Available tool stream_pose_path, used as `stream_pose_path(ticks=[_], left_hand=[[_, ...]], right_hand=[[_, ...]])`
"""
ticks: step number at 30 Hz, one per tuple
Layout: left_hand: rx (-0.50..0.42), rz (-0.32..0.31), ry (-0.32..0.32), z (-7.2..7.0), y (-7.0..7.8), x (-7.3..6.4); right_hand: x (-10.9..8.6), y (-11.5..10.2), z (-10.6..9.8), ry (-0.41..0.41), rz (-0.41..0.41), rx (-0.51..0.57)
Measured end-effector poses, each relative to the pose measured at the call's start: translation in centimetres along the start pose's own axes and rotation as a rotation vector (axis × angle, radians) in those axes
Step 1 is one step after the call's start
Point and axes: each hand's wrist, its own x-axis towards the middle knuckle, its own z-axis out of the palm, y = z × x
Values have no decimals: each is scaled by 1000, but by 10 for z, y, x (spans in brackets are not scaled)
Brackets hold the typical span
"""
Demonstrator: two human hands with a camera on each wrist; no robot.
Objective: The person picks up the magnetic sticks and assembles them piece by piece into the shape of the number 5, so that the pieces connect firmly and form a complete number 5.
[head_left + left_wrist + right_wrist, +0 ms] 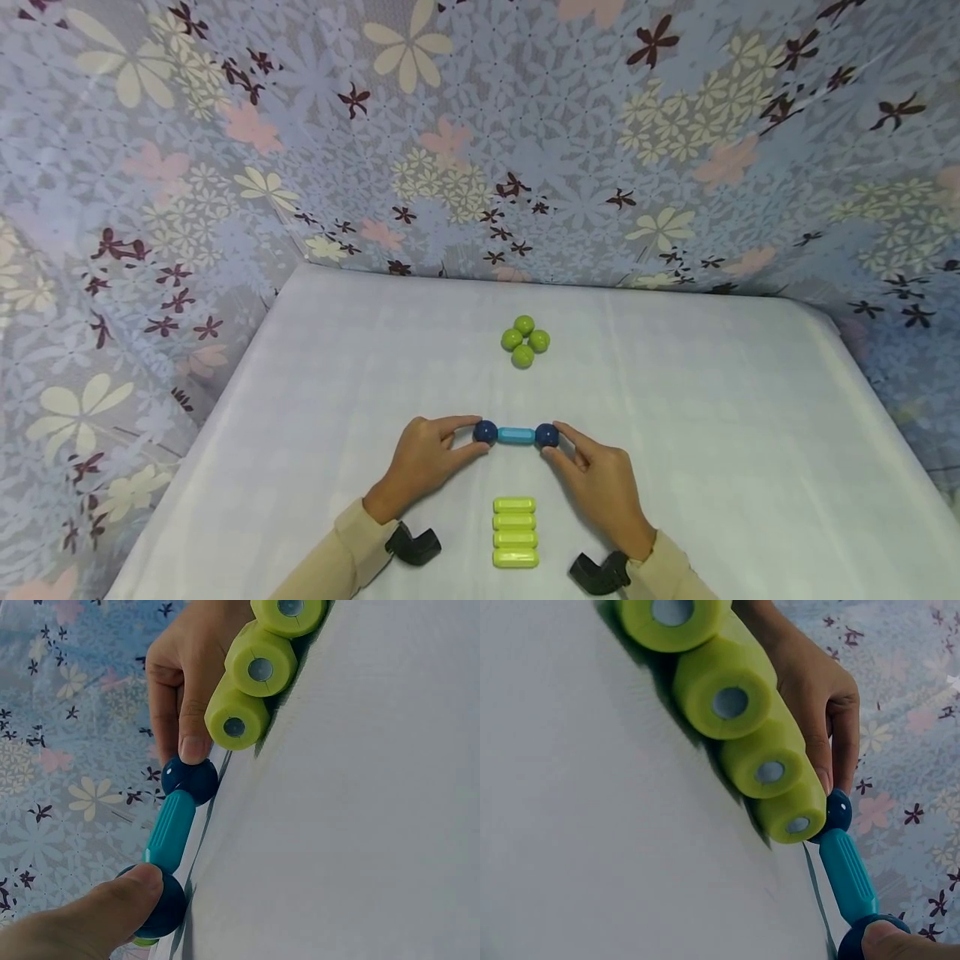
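Note:
A light blue magnetic rod (516,435) lies crosswise between two dark blue balls, joined end to end with both. My left hand (426,457) pinches the left dark blue ball (484,432) between thumb and fingers. On the other end, the right dark blue ball (547,435) is pinched by my right hand (606,483). The left wrist view shows ridges along the rod (170,832) and my left thumb (144,881) on the nearer ball. In the right wrist view, my right thumb (881,934) presses on its ball.
Several lime green rods (515,539) lie stacked in a row nearer the body, with grey metal discs in their ends. Beyond the hands, several green balls (522,357) sit in a diamond cluster. A white cloth (360,350) covers the table; floral fabric (480,142) hangs behind.

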Motion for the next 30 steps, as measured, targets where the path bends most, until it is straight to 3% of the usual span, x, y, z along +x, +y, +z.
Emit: stream_pose_path(ticks=[30], left_hand=[[-7, 18, 5, -3, 3, 1]], right_hand=[[-1, 4, 0, 37, -9, 70]])
